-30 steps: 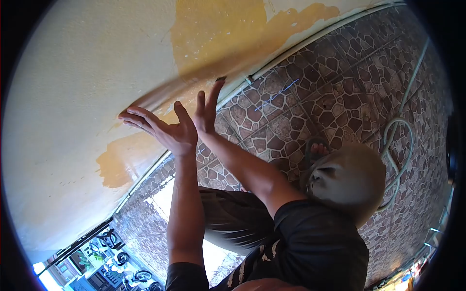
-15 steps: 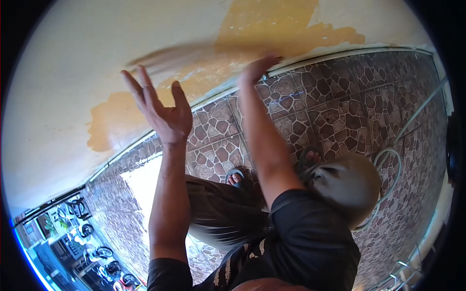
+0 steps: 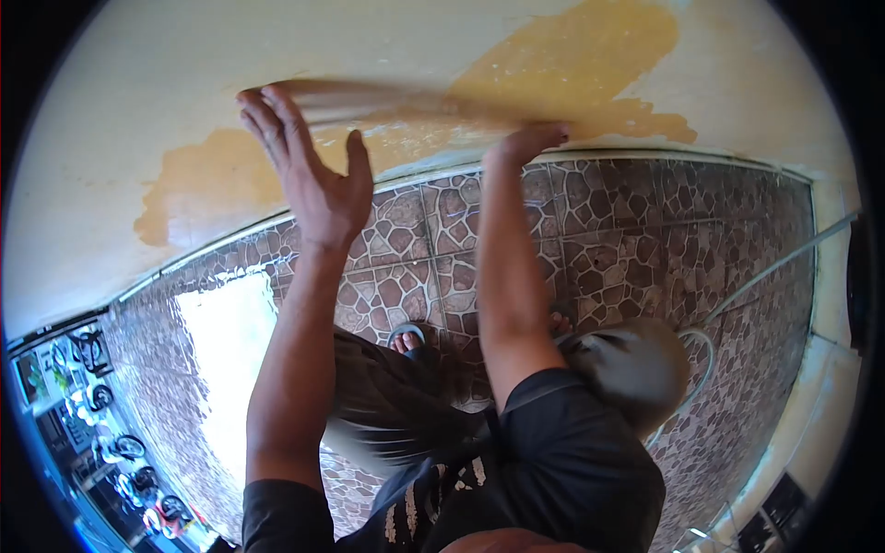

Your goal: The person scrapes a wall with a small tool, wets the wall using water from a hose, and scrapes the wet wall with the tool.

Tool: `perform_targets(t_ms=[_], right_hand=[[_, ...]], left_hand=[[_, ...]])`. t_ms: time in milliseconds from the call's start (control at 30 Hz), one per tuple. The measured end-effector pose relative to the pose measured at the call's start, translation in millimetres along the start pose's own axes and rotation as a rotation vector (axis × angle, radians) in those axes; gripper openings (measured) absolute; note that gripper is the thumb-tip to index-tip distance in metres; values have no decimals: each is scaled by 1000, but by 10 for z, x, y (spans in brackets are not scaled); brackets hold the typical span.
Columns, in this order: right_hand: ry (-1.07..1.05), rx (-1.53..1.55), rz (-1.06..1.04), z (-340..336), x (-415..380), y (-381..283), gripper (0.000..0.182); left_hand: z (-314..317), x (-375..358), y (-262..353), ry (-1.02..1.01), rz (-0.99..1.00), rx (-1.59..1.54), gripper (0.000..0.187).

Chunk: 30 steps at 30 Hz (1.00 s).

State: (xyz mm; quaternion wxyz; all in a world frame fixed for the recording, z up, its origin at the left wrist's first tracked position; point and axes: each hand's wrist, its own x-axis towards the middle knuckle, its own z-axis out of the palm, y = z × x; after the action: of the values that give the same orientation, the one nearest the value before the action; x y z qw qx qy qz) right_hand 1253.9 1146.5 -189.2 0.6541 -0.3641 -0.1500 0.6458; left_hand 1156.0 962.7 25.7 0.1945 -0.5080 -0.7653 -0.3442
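My left hand [image 3: 318, 184] is raised to the wall, fingers stretched out and thumb apart, with its fingertips at or very near the pale surface. It holds nothing. My right hand [image 3: 528, 143] is bent at the wrist close to the lower wall, beside a patch of darker yellow [image 3: 572, 60]. Its fingers are mostly hidden behind the hand and slightly blurred, so I cannot see whether they hold anything. The pale wall [image 3: 387, 46] has uneven yellow patches, and shadows of my hands fall across it.
Wet, stone-patterned floor tiles [image 3: 608, 212] meet the wall, with bright glare at left. My knees are bent, and my sandalled foot [image 3: 406, 337] shows below. A pale hose [image 3: 751, 281] runs along the right. Several motorbikes [image 3: 120, 449] stand outside at lower left.
My view has shifted, so the wall and floor sit differently in the frame. My left hand appears higher, with its fingers closer together. My right hand appears slightly lower and farther right.
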Motion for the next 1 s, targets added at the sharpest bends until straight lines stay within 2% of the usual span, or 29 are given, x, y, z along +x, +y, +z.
perform_targets(t_ms=[33, 67, 100, 133, 200, 267, 333, 400, 467, 533, 567, 600, 700, 800, 833, 900, 933, 1000], right_hand=[[149, -218, -42, 80, -132, 75, 83], [105, -409, -78, 237, -558, 233, 83], [51, -449, 12, 504, -1025, 192, 85], [-95, -540, -28, 563, -1369, 235, 89], [-87, -527, 27, 541, -1365, 263, 90], [29, -592, -177, 340, -805, 183, 88], [160, -320, -90, 6, -29, 16, 86], [150, -310, -83, -63, -39, 202, 86], [127, -416, -97, 261, -492, 192, 86], [-23, -434, -59, 531, -1262, 464, 86], [-148, -527, 69, 480, -1492, 521, 86], [-145, -530, 38, 470, -1501, 475, 84], [49, -424, -78, 289, -778, 244, 79], [46, -162, 23, -276, 138, 589, 72], [96, -263, -6, 49, -255, 328, 73], [46, -465, -32, 371, -952, 626, 76], [-46, -572, -12, 343, -1251, 1006, 78], [-148, -520, 157, 547, -1668, 625, 83]], left_hand=[[105, -6, 69, 53, -30, -8, 95], [190, 12, 112, 102, -47, -18, 95], [222, 43, 121, 105, -43, -20, 95], [254, 41, 142, 133, -62, -12, 95], [285, 42, 151, 142, -65, -11, 95], [157, -3, 60, 70, -21, -28, 95], [62, -41, -3, 22, -33, -23, 94], [40, -35, -6, -14, -15, -49, 92], [147, -6, 82, 28, -15, -39, 92], [262, 18, 163, 126, -59, 1, 93], [288, 14, 137, 144, -35, 20, 93], [279, 5, 125, 132, -29, 11, 93], [120, -15, 70, 59, -8, -48, 89], [36, -32, 16, -4, -4, -56, 87], [69, -33, 28, 17, -19, -32, 86], [210, -19, 88, 98, -21, -26, 85], [263, -14, 110, 147, -18, -19, 84], [264, -13, 121, 159, -11, -31, 83]])
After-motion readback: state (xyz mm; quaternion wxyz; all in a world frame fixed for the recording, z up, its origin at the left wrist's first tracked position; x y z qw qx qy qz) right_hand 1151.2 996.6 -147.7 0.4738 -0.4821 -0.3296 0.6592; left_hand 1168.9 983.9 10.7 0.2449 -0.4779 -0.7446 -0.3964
